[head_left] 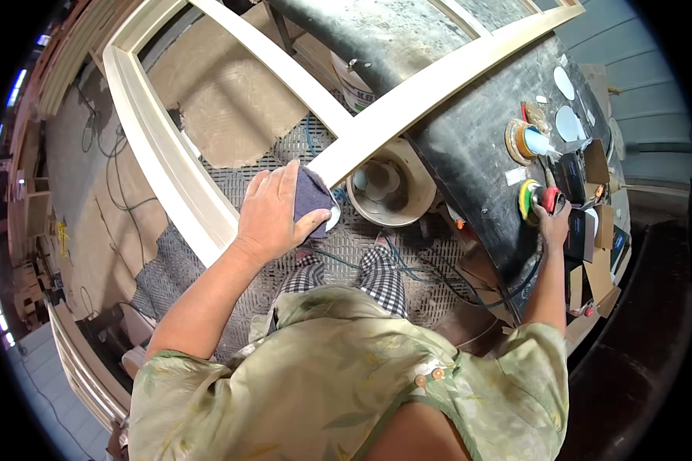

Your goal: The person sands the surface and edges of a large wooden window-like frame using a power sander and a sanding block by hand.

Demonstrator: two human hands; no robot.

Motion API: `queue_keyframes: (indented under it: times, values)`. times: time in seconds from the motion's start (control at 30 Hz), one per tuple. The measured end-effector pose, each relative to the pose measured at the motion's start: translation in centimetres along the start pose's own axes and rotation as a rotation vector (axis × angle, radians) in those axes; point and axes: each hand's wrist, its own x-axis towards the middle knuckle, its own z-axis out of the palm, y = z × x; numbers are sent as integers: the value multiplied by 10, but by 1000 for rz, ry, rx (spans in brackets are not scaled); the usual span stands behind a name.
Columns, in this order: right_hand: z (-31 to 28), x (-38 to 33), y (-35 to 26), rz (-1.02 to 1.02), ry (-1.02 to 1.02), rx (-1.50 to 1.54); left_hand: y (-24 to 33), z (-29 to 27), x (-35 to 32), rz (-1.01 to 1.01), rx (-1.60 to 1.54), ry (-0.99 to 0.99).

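Note:
My left hand is wrapped round a dark purple abrasive pad at the near end of a pale wooden frame. A small white round piece shows at the pad's edge, by my thumb. Off to the right, my right hand grips a red hand-held sander with a yellow-green rim, resting on the dark workbench. Its dark hose runs down beside my forearm. The frame reaches from the floor side across the bench's far part.
Below the frame stands a round bucket. White sanding discs and a tape roll with a bottle lie on the bench. Open cardboard boxes crowd its right edge. Hoses trail over the slatted floor mat.

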Motion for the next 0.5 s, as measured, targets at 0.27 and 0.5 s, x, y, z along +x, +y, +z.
queue_keyframes:
  times: [0.27, 0.5]
  values:
    - [-26, -92, -260, -694, -233, 453, -4, 2, -7, -79, -109, 5]
    - [-14, -73, -350, -1026, -228, -208, 0, 1, -2, -69, -202, 8]
